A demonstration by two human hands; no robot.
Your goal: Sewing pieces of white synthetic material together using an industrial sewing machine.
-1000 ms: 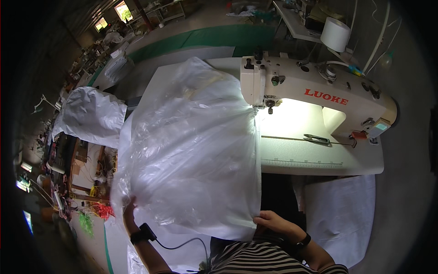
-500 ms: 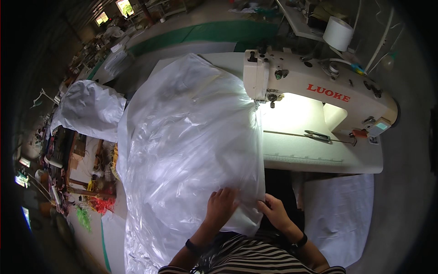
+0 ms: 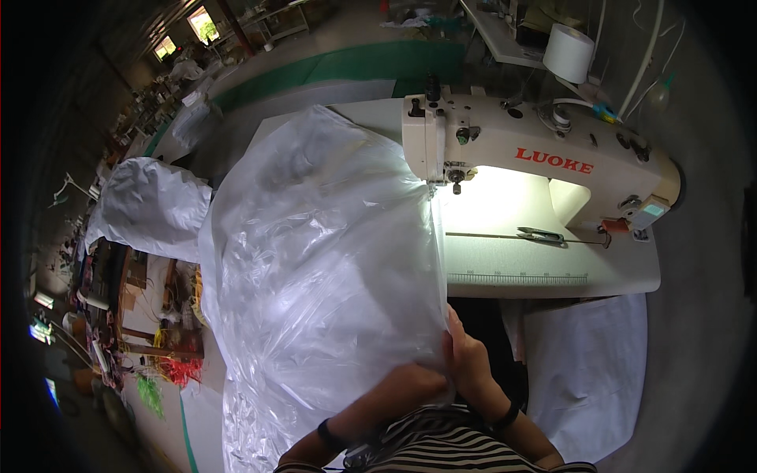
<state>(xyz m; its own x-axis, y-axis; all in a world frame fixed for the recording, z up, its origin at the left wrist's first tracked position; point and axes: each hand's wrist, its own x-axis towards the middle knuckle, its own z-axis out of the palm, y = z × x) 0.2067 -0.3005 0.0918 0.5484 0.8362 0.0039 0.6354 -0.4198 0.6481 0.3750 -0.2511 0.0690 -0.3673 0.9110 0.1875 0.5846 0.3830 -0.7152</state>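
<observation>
Head view shows one cream, boxy sewing machine (image 3: 544, 162) standing on a pale tabletop (image 3: 552, 268). One large clear plastic bag (image 3: 323, 260), glossy and crinkled, billows to the left of the machine, with its right edge running under the needle. Both hands meet at the bag's near corner, in front of the machine: the right hand (image 3: 467, 359) pinches the edge with its fingers pressed together, and the left hand (image 3: 414, 382) lies partly under the film, so whether its fingers are closed I cannot tell. One dark pair of snips (image 3: 541, 234) lies beneath the machine's arm. One white thread cone (image 3: 568, 52) stands behind the machine. Two crumpled white woven sacks (image 3: 150, 206) sit left of the machine.
</observation>
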